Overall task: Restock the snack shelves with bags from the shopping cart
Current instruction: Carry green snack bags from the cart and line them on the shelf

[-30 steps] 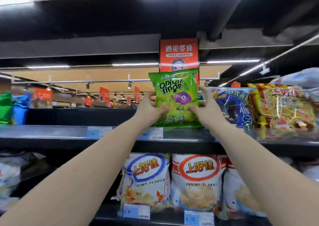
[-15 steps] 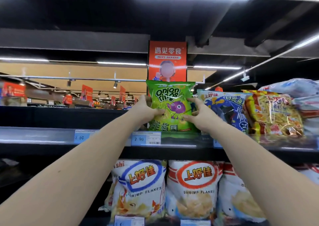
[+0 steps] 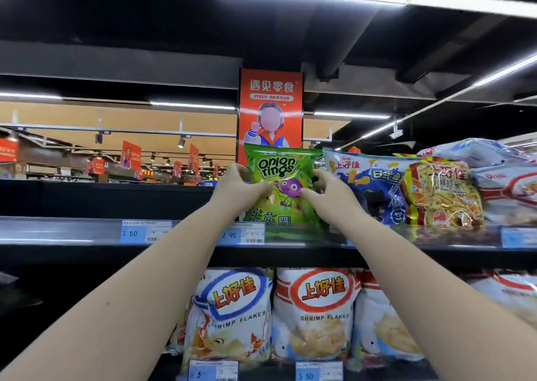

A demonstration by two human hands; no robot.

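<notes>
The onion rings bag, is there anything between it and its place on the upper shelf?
Nothing visible blocks it. The left hand and right hand grip the onion rings bag by its sides, its bottom at the upper shelf front rail. The blue bag stands beside it on the right.

A supermarket snack aisle: price tags (image 3: 244, 233) along the shelf edge (image 3: 72, 232), stocked snack bags (image 3: 316, 308), an orange banner (image 3: 270, 113) overhead.
</notes>
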